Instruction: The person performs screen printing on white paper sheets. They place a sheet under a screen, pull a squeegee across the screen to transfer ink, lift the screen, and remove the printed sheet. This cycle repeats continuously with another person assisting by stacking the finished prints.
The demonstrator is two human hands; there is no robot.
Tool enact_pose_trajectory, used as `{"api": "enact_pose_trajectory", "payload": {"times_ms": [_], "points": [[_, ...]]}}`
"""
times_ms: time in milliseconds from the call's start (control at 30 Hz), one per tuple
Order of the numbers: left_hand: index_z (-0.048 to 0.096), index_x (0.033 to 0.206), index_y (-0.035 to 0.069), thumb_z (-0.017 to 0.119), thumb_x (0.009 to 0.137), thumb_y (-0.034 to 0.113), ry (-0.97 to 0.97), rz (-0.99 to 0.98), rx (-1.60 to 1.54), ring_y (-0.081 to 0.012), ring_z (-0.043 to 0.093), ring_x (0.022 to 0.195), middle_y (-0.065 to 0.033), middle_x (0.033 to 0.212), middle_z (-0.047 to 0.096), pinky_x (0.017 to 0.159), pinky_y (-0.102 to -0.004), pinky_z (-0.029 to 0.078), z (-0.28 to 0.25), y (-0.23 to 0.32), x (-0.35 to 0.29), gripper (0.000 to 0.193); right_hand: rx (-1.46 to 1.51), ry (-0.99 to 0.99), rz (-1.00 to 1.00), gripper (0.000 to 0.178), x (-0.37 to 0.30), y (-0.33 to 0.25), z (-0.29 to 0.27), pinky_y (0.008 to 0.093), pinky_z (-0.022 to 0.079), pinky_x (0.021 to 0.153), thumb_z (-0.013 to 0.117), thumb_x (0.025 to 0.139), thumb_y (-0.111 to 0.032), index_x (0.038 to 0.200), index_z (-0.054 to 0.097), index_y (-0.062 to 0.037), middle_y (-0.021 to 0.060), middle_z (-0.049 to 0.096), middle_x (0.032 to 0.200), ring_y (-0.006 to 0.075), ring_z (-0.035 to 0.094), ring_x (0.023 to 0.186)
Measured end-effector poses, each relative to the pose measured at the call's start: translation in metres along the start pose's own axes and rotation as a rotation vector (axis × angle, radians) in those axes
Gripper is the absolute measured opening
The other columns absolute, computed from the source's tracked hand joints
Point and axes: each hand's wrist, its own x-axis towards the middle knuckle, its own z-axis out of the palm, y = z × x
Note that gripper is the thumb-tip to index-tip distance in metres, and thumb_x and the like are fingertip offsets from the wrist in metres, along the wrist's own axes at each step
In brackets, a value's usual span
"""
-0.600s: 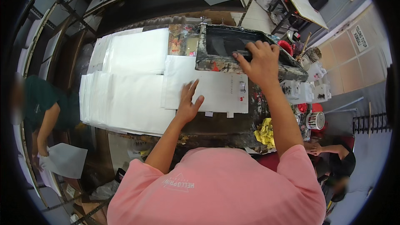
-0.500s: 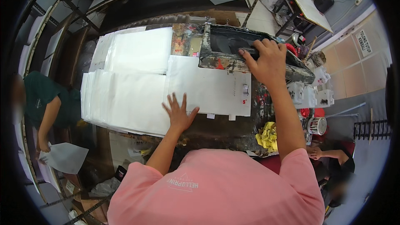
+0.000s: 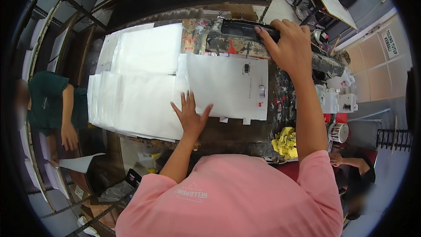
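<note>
My right hand point(image 3: 289, 46) grips the paint-stained wooden frame of a printing screen point(image 3: 239, 46), fingers over its near bar and thumb stretched to the left. The frame is tilted up at its near side; dark ink shows inside it. Below it lies a white sheet point(image 3: 223, 85) with a small dark print, a line of tiny marks and a red mark at its right side. My left hand point(image 3: 192, 116) rests with spread fingers on the sheet's lower left part, holding nothing. Stacks of white sheets point(image 3: 136, 101) lie to its left.
A crumpled yellow cloth point(image 3: 284, 139) lies at the table's near right edge. Paint cans point(image 3: 338, 132) and white plastic containers point(image 3: 329, 101) stand at the right. At the left, a person in green point(image 3: 50, 101) is by a shelf with a sheet; another person point(image 3: 357, 169) is at the lower right.
The screen's near bar has swung up and away with my right hand, uncovering the dark print on the sheet. My left hand stays spread on the paper. The person at left has moved an arm.
</note>
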Motion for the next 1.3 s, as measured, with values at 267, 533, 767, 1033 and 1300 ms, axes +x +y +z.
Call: {"api": "enact_pose_trajectory", "payload": {"times_ms": [267,533,767,1033,1300], "points": [[0.050,0.158,-0.004,0.074,0.099,0.058,0.144,-0.284,0.008,-0.0356,0.036,0.161,-0.0174,0.164,0.053,0.130,-0.0690,-0.001,-0.019,-0.102,-0.016,0.089,-0.007,-0.041,-0.009,0.054,-0.031,-0.007,0.004,0.0459,0.040,0.088,0.071,0.096,-0.058,0.092,0.078,-0.0040,0.0106,0.071,0.087,0.0294,0.066,0.088],[0.040,0.168,0.009,0.063,0.102,0.067,0.221,-0.800,0.427,-0.0437,0.025,0.163,-0.0221,0.175,0.031,0.126,-0.0757,0.013,-0.097,-0.218,-0.011,0.091,-0.017,-0.014,-0.002,0.056,-0.041,-0.006,0.005,0.0451,0.039,0.090,0.072,0.095,-0.060,0.091,0.079,-0.0042,0.0112,0.070,0.087,0.0289,0.066,0.089],[0.056,0.158,0.019,0.063,0.107,0.042,-0.224,0.345,-0.067,-0.0402,0.026,0.164,-0.0187,0.173,0.038,0.127,-0.0775,0.000,0.063,0.016,-0.016,0.057,0.003,-0.020,-0.012,0.060,-0.025,-0.002,0.005,0.0444,0.038,0.088,0.071,0.093,-0.064,0.089,0.079,-0.0045,0.0102,0.070,0.085,0.0288,0.065,0.084],[0.052,0.162,0.017,0.052,0.112,0.042,-0.339,0.413,-0.033,-0.0454,0.020,0.165,-0.0180,0.176,0.034,0.126,-0.0777,0.002,0.132,0.052,-0.024,0.056,0.049,-0.011,-0.010,0.064,-0.011,0.006,0.006,0.0458,0.041,0.087,0.070,0.092,-0.067,0.088,0.079,-0.0038,0.0113,0.071,0.086,0.0286,0.066,0.086],[0.050,0.164,0.016,0.053,0.111,0.044,-0.395,0.394,-0.031,-0.0456,0.019,0.165,-0.0157,0.176,0.035,0.127,-0.0756,0.002,0.137,0.061,-0.025,0.060,0.005,-0.014,0.021,0.063,0.001,0.010,0.009,0.0453,0.041,0.089,0.069,0.092,-0.069,0.092,0.081,-0.0064,0.0102,0.073,0.086,0.0269,0.067,0.089]]}}
